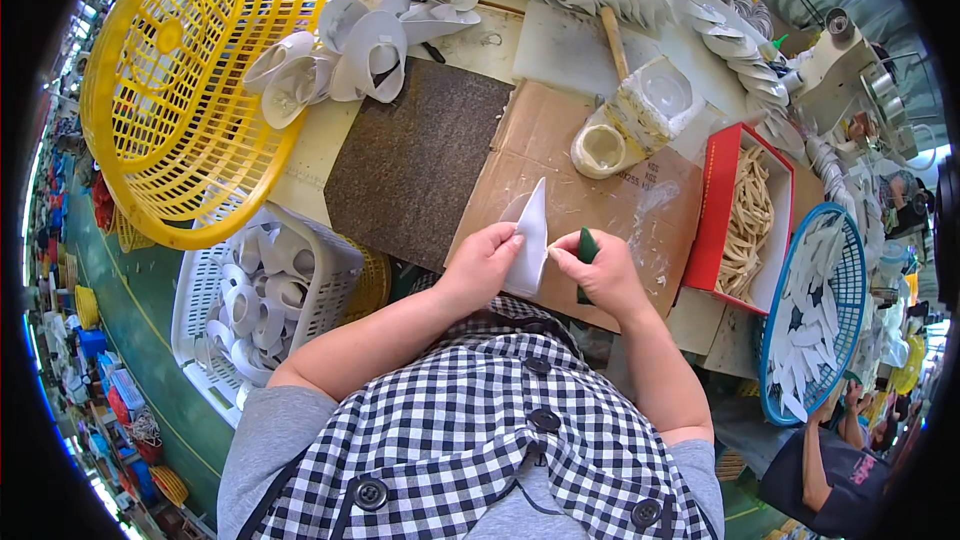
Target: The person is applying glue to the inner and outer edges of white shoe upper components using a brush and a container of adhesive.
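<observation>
White piece is held over the near part of the brown cardboard sheet, its pointed end directed away from the body. Its left side is gripped by the left hand, with thumb and fingers closed and no gap visible. Fingers of the right hand are curled, a dark green object being held among them; thumb and forefinger are nearly together at the piece's right edge. Whether a strip is pinched there cannot be told.

Risks, as judged: the piece could be creased or bent if the two hands were pulled unevenly. Its face could be scratched by the green object if the right wrist were turned inward. Soiling is possible if the piece were lowered onto the whitish smears on the cardboard, or brushed against the paste-coated cup.

Edges: the lower end of the piece is near the cardboard's front edge, close to the checked apron. Rightward travel is limited by the red box; forward travel, by the cup. More room is offered leftward, over the dark board.
</observation>
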Action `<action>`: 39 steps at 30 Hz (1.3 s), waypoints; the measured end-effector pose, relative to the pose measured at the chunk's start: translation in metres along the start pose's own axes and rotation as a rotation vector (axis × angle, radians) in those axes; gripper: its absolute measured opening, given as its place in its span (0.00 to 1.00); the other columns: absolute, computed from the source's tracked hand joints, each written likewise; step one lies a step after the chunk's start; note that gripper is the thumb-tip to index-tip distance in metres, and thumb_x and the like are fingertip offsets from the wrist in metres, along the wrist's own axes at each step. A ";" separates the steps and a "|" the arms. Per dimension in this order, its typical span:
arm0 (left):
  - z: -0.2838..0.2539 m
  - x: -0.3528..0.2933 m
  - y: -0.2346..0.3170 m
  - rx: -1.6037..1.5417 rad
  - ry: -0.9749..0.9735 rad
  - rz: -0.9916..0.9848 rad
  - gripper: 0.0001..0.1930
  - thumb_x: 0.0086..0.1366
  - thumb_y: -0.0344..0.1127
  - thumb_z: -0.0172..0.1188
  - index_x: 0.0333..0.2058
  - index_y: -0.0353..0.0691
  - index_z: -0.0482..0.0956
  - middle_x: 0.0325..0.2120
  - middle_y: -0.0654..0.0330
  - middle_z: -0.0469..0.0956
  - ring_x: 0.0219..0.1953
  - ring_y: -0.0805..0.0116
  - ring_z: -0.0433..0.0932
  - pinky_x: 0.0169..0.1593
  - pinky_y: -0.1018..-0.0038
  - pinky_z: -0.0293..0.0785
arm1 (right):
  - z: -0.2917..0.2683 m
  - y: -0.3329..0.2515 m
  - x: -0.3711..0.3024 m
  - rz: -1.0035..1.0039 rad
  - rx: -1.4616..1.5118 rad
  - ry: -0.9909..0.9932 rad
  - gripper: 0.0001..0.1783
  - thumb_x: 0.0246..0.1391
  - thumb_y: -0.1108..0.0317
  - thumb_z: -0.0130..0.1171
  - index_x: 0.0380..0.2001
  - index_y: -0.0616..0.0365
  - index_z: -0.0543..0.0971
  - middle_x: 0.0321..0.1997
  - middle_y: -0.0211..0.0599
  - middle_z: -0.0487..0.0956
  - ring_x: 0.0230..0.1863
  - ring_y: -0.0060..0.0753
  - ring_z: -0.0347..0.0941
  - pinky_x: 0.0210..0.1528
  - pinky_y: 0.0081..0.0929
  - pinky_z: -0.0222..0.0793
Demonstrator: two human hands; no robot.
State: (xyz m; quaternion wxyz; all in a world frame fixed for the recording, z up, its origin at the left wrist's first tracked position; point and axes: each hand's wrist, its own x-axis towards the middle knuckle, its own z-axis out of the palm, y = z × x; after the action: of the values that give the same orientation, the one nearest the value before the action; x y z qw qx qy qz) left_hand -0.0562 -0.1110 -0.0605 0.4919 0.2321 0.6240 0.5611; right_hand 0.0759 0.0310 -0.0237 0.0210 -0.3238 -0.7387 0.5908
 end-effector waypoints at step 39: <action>0.020 -0.003 0.003 -0.183 0.039 -0.138 0.15 0.69 0.35 0.46 0.46 0.31 0.74 0.35 0.63 0.77 0.37 0.77 0.73 0.42 0.81 0.68 | -0.022 0.044 -0.031 -0.441 -0.593 0.601 0.15 0.45 0.75 0.52 0.40 0.56 0.76 0.37 0.40 0.74 0.42 0.44 0.70 0.44 0.37 0.67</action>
State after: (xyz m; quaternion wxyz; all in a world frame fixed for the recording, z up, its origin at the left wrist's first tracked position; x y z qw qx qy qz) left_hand -0.0378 -0.1034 -0.0546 0.5364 0.1319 0.5940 0.5849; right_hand 0.1292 0.0387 -0.0453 0.2653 -0.3080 -0.8877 0.2162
